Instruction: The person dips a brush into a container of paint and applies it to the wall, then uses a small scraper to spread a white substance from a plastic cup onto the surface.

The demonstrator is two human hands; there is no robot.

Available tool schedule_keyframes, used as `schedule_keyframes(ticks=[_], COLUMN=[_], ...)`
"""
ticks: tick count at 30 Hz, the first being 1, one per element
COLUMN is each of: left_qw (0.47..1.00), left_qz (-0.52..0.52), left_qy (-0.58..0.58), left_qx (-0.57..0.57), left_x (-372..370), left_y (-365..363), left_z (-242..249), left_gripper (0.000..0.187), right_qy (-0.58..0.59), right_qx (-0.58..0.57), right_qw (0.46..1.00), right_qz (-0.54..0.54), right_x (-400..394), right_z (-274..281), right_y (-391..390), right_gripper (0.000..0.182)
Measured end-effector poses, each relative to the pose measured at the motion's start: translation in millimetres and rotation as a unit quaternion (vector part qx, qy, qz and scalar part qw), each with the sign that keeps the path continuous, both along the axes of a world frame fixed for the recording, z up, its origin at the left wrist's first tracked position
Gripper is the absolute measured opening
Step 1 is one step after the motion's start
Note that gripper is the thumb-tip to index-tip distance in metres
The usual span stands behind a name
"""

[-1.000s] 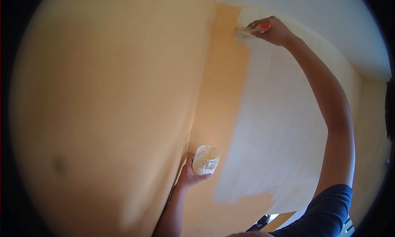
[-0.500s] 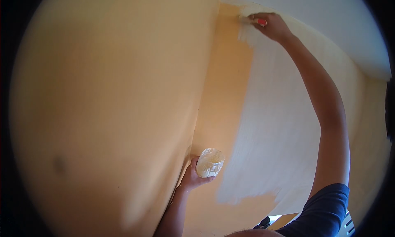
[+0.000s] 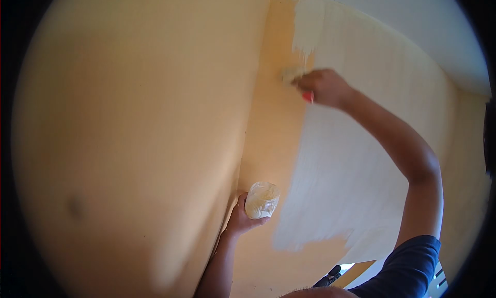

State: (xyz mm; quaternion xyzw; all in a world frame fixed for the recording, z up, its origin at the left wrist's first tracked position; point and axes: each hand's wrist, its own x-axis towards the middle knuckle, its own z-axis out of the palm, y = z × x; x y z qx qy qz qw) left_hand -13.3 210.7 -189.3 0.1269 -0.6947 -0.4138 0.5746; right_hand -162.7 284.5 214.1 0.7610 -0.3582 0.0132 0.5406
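My right hand [image 3: 325, 88] is closed around a paintbrush, raised in front of the upper wall. The brush's bristles [image 3: 293, 74] are blurred and lie over the orange strip; a bit of its red handle [image 3: 308, 97] shows below my fingers. Pale paint [image 3: 351, 143] covers the wall to the right of the orange strip [image 3: 274, 122], with a ragged edge. Lower down, near the corner, my left hand [image 3: 243, 218] grips a clear plastic cup [image 3: 262, 200] with whitish stuff inside, its open top tilted into view.
A plain yellowish wall [image 3: 134, 117] fills the left side and meets the painted wall at a corner. The pale ceiling [image 3: 413, 24] is at the upper right. A dark object [image 3: 330, 277] and a bright opening show at the bottom.
My right hand has moved down and slightly left with the brush, away from the ceiling edge. Pale paint is visible where it was. My left hand and the cup have barely shifted.
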Motion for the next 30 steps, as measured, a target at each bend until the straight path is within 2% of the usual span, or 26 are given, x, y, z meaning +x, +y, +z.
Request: schedule_keyframes(ticks=[1,2,4,6,7,9,13,14,15,16,18,19,21,23,25,26,27,28,30], left_qw=[1.0,1.0,1.0,0.999,0.999,0.998,0.999,0.999,1.0,0.999,0.999,0.998,0.999,0.999,1.0,1.0,1.0,1.0,0.999], left_qz=[-0.003,-0.006,-0.004,-0.019,-0.032,-0.035,-0.014,-0.014,-0.018,-0.021,-0.021,-0.024,-0.024,-0.024,-0.003,-0.005,-0.008,-0.011,-0.015], left_qy=[0.016,0.021,0.016,0.026,0.037,0.041,0.029,0.024,0.024,0.027,0.042,0.053,0.044,0.041,0.019,0.017,0.015,0.012,0.004], left_qx=[0.004,0.008,0.014,0.009,0.007,0.014,-0.016,-0.016,-0.009,0.001,-0.007,-0.017,-0.019,-0.015,0.016,0.021,0.019,0.025,0.034], left_x=[-0.7,-1.9,-0.7,-1.7,-2.1,-3.1,0.7,1.2,0.5,0.1,-1.9,-2.6,-1.3,-2.1,-0.7,-1.6,-1.6,-1.1,-2.5], left_y=[1.4,2.9,2.2,0.8,0.5,0.7,4.4,4.4,3.2,2.3,0.0,-0.4,-0.2,3.8,6.7,5.2,4.4,4.6,6.2], left_z=[-0.2,-0.4,0.0,0.4,-0.6,-2.7,3.6,2.6,2.1,1.1,-0.1,-0.4,1.5,3.1,5.4,3.8,4.7,5.3,2.2], left_gripper=[0.084,0.084,0.084,0.083,0.082,0.081,0.08,0.08,0.08,0.079,0.079,0.079,0.08,0.081,0.085,0.086,0.086,0.086,0.086], right_qy=[-0.03,-0.025,-0.163,-0.275,-0.333,-0.345,-0.318,-0.225,-0.124,-0.123,-0.165,-0.156,-0.063,-0.018,-0.057,-0.09,-0.122,-0.208,-0.247], right_qx=[0.033,0.036,0.06,0.125,0.134,0.136,-0.019,-0.067,-0.114,-0.113,-0.174,-0.173,-0.148,-0.071,0.06,0.102,0.141,0.184,0.177], right_qw=[0.998,0.998,0.985,0.952,0.933,0.928,0.948,0.963,0.955,0.954,0.963,0.972,0.986,0.992,0.993,0.99,0.982,0.96,0.953], right_qz=[-0.048,-0.052,0.018,0.043,0.019,0.025,0.022,0.134,0.246,0.248,0.123,0.02,0.032,0.1,0.086,0.041,-0.003,0.017,-0.001], right_x=[7.1,11.0,11.7,11.3,17.8,7.5,16.6,6.1,11.8,13.0,14.5,16.4,-4.2,-19.5,-20.1,-16.5,-10.6,-12.6,-20.0], right_z=[-16.3,-13.6,-11.1,24.4,41.1,88.2,160.4,180.4,185.4,184.3,164.0,143.0,93.7,32.6,-28.4,-49.0,-59.2,-61.3,-43.2], right_y=[16.4,21.2,30.2,26.6,26.5,0.1,-5.9,-18.3,-17.9,-17.9,-9.5,-7.3,-14.0,-11.9,8.6,23.4,39.2,44.6,37.1], right_gripper=[0.022,0.022,0.022,0.023,0.025,0.024,0.029,0.028,0.028,0.028,0.025,0.024,0.025,0.022,0.02,0.018,0.017,0.019,0.02])
